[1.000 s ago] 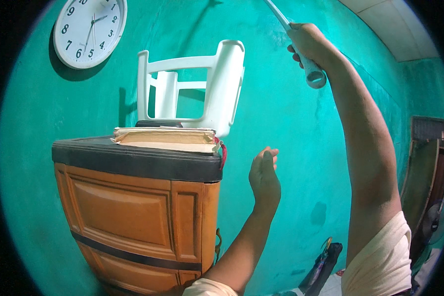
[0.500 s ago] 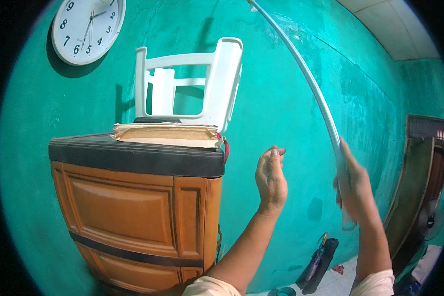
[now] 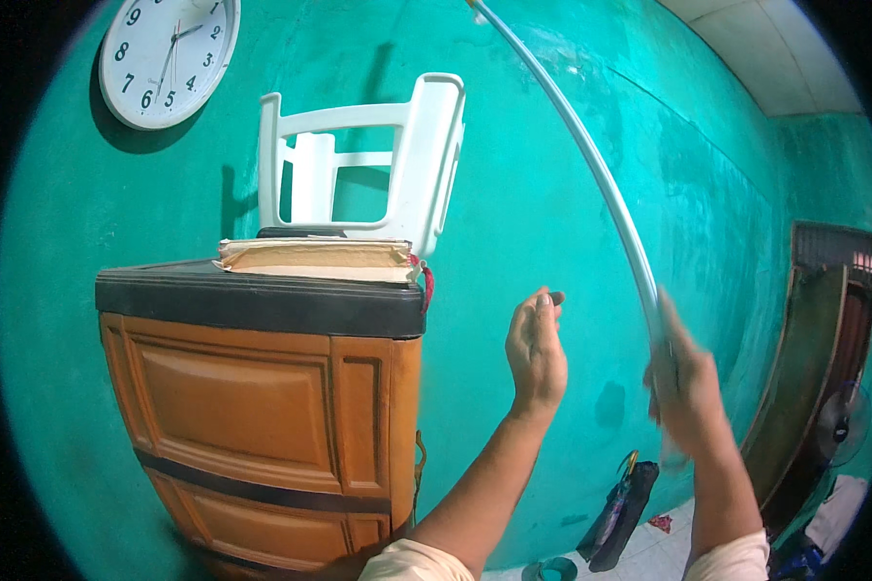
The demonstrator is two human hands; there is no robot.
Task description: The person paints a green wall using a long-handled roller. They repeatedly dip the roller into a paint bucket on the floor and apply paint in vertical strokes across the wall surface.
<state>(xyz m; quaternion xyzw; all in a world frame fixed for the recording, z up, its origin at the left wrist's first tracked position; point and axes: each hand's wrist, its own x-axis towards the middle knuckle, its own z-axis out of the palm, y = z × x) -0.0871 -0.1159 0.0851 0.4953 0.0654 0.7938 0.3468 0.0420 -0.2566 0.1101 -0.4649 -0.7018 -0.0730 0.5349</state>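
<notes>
Slanting up and leftward from the right hand [image 3: 686, 392], a long pale pole [image 3: 591, 155] is held aloft in front of the green wall [image 3: 513, 194], its far end reaching the upper edge of view. Grip, right: fingers wrapped round the pole near its lower end; hand blurred. Grip, left: the left hand [image 3: 539, 349] is raised beside it, fingers loosely curled, nothing seen held.

Condition of work: judged under way. The pole is already taken up and lifted; setting it down is not yet done. Whether its far end touches the wall cannot be told, nor how much is left to be done there.

Adjoining, left: one brown drawer cabinet [image 3: 242, 412], black-topped; upon it, a thick worn book [image 3: 315, 259], page edges showing; behind the book, a white plastic stool [image 3: 434, 160], tipped on its side. Above these, a round wall clock [image 3: 170, 63].

Outlying, right: one dark folded umbrella [image 3: 622, 518], propped against the wall, yellow handle up; farther off, a fan [image 3: 843, 418] near a doorway.
</notes>
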